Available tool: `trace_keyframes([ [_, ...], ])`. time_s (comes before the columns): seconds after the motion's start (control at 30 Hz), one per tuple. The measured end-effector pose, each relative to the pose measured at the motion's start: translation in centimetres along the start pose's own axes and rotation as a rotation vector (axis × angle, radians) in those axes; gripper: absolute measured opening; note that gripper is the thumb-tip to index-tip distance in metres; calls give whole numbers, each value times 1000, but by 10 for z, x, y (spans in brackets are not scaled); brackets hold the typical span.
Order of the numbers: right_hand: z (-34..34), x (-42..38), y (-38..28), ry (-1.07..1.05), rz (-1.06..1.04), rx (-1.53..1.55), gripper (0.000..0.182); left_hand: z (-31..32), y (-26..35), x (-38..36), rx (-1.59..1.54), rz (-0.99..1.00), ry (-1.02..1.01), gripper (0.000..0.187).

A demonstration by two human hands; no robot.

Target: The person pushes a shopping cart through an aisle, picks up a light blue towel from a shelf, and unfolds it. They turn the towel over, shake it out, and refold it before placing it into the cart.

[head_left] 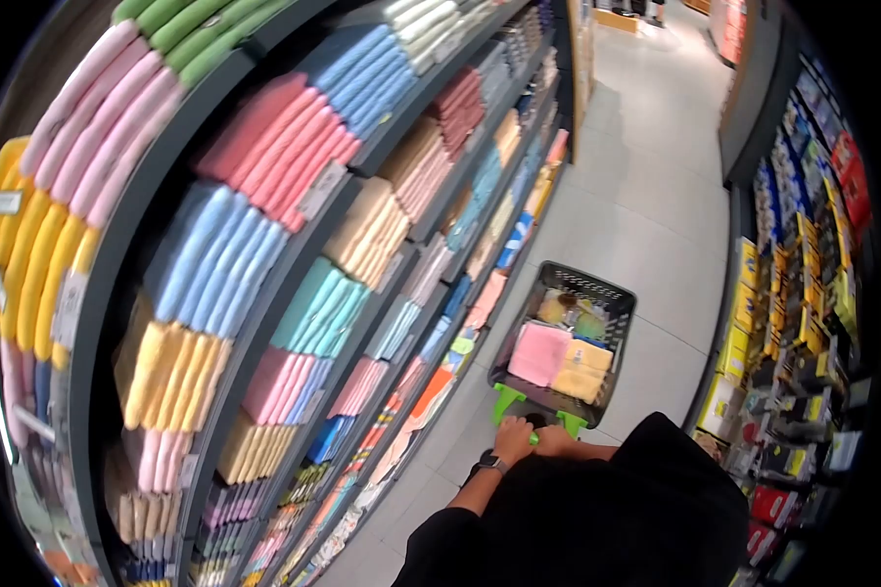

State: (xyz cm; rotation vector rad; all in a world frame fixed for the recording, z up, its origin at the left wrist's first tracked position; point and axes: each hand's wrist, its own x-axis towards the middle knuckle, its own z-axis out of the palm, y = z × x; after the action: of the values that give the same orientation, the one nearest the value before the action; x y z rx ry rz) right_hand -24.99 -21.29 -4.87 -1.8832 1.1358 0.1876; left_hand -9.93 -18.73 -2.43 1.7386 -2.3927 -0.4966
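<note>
A dark shopping cart (625,318) with a basket-like body and green handle brackets (505,402) stands in front of me. My left hand (512,442), with a watch (491,460) on its wrist, is closed on the cart's handle. Close beside it, my right hand (558,443) is wrapped round the same handle. Inside the basket lie a folded pink towel (539,354) and a folded yellow towel (583,370), side by side. Some packaged items (589,324) sit at the far end, too small to name.
Along the left run tall dark shelves (338,210) stacked with folded towels in many colours, including blue towels (215,252). Racks of packaged goods (803,293) line the right. Between them, a grey tiled floor (646,176) leads forward.
</note>
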Motion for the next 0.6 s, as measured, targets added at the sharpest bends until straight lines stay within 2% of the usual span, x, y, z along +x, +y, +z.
trace_keyframes([
  [0.23, 12, -10, -4, -35, 48, -60, 32, 15, -5, -11, -13, 82, -102, 10],
  [0.33, 11, -7, -2, -10, 60, -90, 31, 15, -14, 6, 59, 128, -317, 12],
  [0.47, -1, -4, -17, 38, 207, -143, 30, 8, -23, 23, 8, 211, -267, 13],
  [0.6, -4, -4, -33, 147, 317, -153, 30, -1, -34, 35, -19, 232, -307, 15],
])
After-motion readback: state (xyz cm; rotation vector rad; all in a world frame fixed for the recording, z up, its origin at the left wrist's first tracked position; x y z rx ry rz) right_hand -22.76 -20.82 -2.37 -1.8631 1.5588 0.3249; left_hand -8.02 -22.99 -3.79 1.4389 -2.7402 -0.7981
